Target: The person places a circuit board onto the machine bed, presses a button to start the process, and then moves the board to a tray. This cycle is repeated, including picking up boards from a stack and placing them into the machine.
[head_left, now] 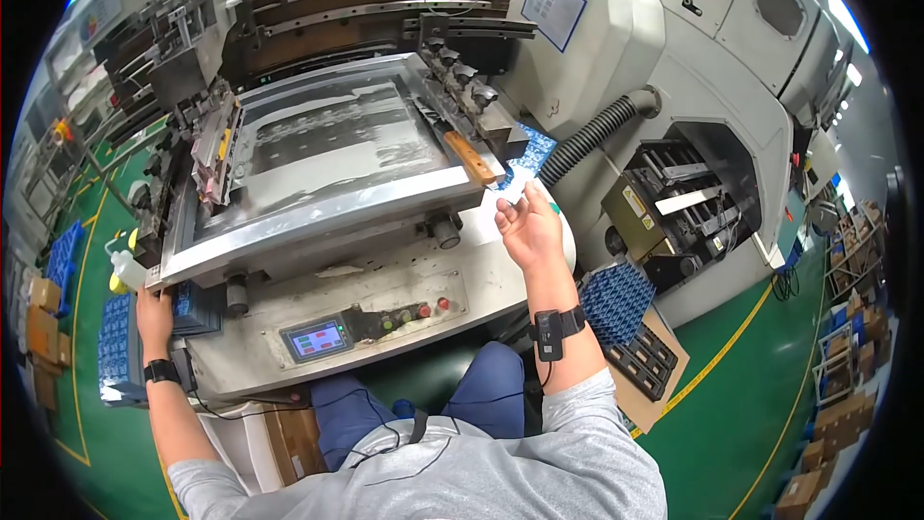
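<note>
Head view caught the right hand [528, 227] raised beside the screen printer, fingers pinched on a small white slip [513, 192] just under the wooden-handled spatula [469, 157]. A light, steady pinch near one end would likely serve best there, keeping the slip clear of the frame [318, 215]. It looked thin, pale and slightly curled. Meanwhile the left hand [153, 313] lay flat on stacked blue boards [117, 347] at the desk's [385, 279] far left edge, fingers loosely spread, gripping nothing.
</note>
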Demonstrator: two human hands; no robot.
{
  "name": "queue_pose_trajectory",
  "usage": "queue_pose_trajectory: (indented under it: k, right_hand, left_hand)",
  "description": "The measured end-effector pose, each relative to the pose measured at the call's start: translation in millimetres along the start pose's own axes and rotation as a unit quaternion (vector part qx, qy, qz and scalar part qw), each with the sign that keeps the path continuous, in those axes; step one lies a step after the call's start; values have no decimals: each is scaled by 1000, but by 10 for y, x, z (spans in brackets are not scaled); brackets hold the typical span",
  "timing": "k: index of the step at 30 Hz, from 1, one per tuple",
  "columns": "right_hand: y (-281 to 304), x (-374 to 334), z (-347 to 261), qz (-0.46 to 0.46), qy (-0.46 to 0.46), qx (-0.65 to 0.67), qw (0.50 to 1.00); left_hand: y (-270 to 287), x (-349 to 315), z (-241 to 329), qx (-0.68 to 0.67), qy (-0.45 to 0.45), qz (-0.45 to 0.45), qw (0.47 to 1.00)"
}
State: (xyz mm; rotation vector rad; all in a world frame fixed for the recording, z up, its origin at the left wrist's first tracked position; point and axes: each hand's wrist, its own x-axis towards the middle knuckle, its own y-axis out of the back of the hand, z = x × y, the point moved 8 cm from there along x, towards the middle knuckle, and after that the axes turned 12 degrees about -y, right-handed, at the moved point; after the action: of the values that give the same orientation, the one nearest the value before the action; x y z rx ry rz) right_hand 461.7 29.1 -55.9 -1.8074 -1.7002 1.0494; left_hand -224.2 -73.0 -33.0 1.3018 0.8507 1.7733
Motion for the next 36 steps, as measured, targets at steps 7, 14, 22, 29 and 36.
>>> queue_pose_trajectory:
  k: [7,14,22,29,36]
  right_hand:
    - [179,-110,-260,41,40,-1,998]
    - [1182,-695,-1476,138,193,-13,971]
    - [2143,-1269,-2577,224,308,-21,925]
    - [2407,-1135,-2632,240,289,22,926]
    - [2510,-1050,-2609,259,283,39,923]
  left_hand:
    - [-270,45,-442,-49,-13,3,999]
    - [-318,89,-658,-72,-15,-9,997]
    - [-334,102,-730,-46,-52,-8,998]
    - [-283,119,-572,-47,-22,-31,998]
    - [-260,118,-548,-60,-25,-10,998]
